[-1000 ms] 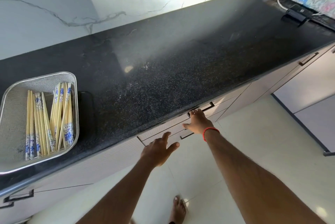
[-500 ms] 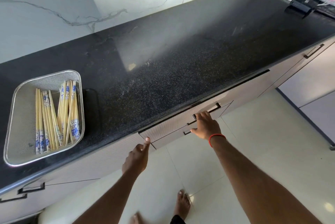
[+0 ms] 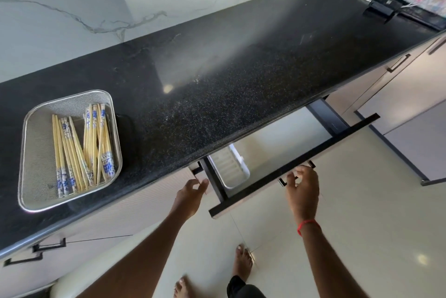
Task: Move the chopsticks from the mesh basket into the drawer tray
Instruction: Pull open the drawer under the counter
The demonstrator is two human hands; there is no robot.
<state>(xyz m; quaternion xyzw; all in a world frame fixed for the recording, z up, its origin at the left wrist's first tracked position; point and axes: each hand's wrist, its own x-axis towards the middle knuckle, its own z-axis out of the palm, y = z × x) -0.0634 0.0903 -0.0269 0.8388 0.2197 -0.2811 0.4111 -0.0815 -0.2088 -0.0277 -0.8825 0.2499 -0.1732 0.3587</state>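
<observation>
Head view. Mesh basket [image 3: 36, 153]: on the black worktop [image 3: 241, 75], far left. Chopsticks [image 3: 82, 150]: a loose bundle lying inside the basket, blue-patterned ends mostly toward the near rim. Drawer [image 3: 292, 167]: pulled out under the worktop edge; white tray [image 3: 237, 172] in its left end. Right hand [image 3: 303, 185]: grip curled at the drawer handle [image 3: 282, 182]; whether it clasps cannot be told. Left hand [image 3: 190, 192]: grip loose, apart, holding nothing, just left of the drawer.
</observation>
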